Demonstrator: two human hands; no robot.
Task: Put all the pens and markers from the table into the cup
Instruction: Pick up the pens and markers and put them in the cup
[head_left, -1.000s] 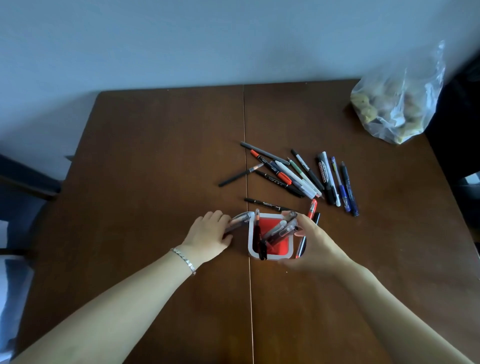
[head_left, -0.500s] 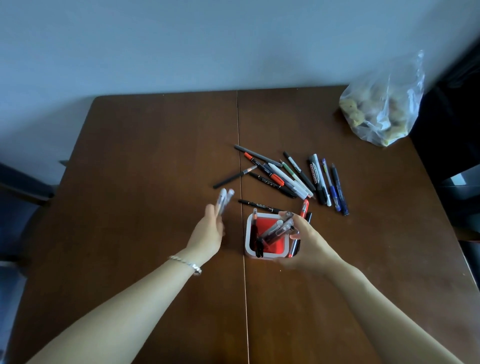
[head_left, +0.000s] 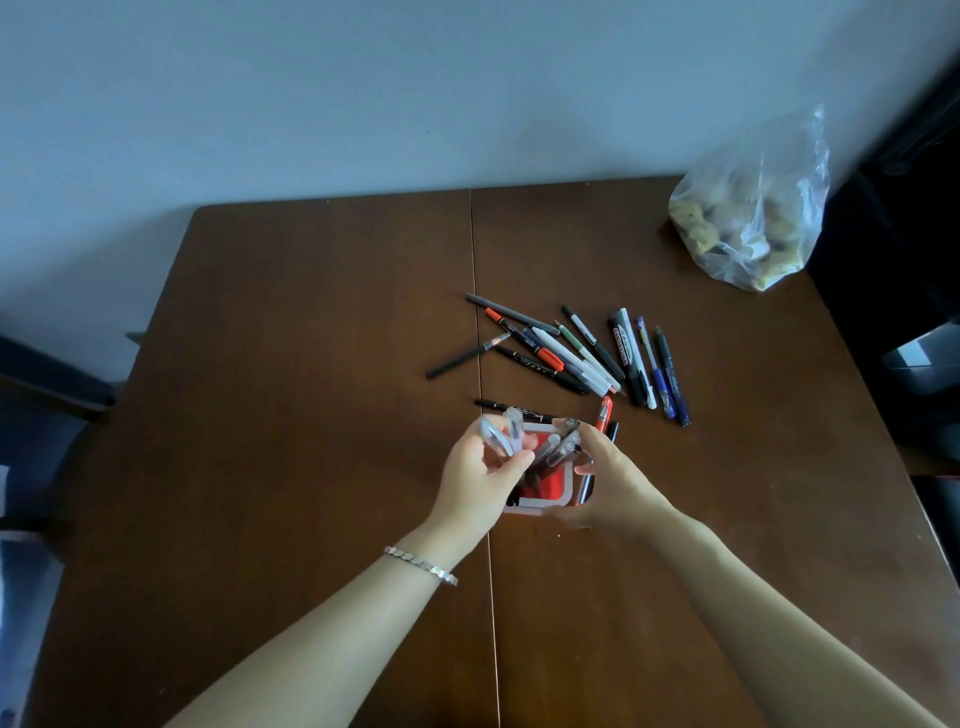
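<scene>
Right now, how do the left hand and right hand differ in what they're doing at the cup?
The left hand is closed on two clear pens, tips pointed down over the cup; the right hand holds no pen of its own. The left hand hangs above the cup's left rim, while the right hand wraps the cup's right side, seemingly steadying it. The left wrist wears a bracelet; the right is bare. Both meet at the cup.

Table (head_left: 311, 415): dark brown wood, smooth, low sheen. Cup (head_left: 556, 501): glossy plastic, red inside, white rim. 2 pens (head_left: 501, 436) in left hand (head_left: 480, 478): translucent plastic. Bag (head_left: 748, 218) at table's far right corner: clear crinkled glossy plastic. Bracelet (head_left: 421, 565): shiny metal.
</scene>
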